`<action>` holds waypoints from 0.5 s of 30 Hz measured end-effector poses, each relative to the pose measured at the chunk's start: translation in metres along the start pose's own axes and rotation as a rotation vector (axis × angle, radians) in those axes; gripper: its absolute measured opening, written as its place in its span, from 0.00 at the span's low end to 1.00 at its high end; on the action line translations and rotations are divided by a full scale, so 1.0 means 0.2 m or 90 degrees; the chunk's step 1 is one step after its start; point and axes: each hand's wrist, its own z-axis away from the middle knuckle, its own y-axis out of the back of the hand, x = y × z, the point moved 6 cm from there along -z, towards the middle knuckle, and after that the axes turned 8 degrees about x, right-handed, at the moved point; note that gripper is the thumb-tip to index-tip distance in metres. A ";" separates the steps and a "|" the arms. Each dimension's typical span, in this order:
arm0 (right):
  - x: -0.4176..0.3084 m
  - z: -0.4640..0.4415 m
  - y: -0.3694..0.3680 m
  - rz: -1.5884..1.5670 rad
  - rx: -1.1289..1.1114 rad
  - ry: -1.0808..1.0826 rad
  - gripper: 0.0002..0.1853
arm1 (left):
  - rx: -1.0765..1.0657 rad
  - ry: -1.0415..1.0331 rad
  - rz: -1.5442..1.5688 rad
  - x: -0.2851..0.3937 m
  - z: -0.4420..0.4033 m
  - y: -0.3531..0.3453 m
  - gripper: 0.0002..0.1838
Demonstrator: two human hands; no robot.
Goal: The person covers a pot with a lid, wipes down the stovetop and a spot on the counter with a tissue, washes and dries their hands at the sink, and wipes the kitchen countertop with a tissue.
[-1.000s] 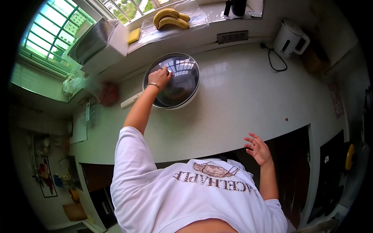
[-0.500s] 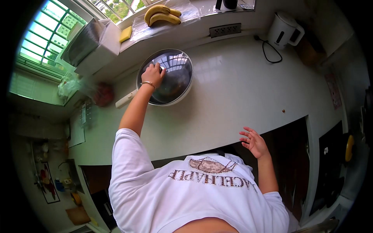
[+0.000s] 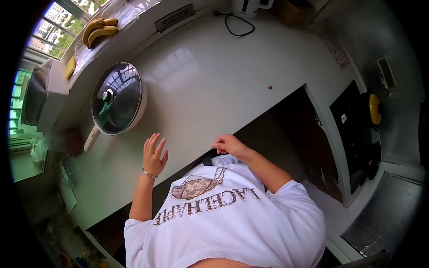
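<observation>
My left hand [image 3: 154, 156], with a bracelet at the wrist, is held over the front of the counter, fingers apart and nothing in them. Up and to its left stands a pale pan [image 3: 142, 105] with a light handle. A dark-tinted glass lid [image 3: 118, 96] with a round knob covers the pan, and the hand is apart from both. In front of my shirt, by the counter's front edge, my right hand [image 3: 230, 146] has its fingers curled together. I see nothing held in it.
Bananas [image 3: 99, 32] lie on plastic on the window ledge, above a socket strip [image 3: 174, 18]. A white kettle [image 3: 247, 8] and its black cord [image 3: 239, 31] are at the back. A small brown bit [image 3: 270, 87] rests on the counter. A yellow pot [image 3: 374, 109] sits on the right.
My left hand has let go of the lid's knob and drawn back toward my body. My right hand has moved inward, its fingers now curled. The view has turned toward the right.
</observation>
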 end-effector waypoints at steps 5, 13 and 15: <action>-0.14 -0.09 -0.12 0.114 -0.069 0.034 0.14 | 0.008 0.201 0.041 0.15 0.31 -0.06 0.29; -0.17 -0.26 -0.59 0.252 -0.322 0.027 0.16 | 0.132 0.604 0.098 0.37 0.88 0.06 0.15; -0.16 -0.22 -0.69 0.319 -0.357 0.041 0.13 | 0.131 0.635 0.126 0.45 1.02 0.06 0.10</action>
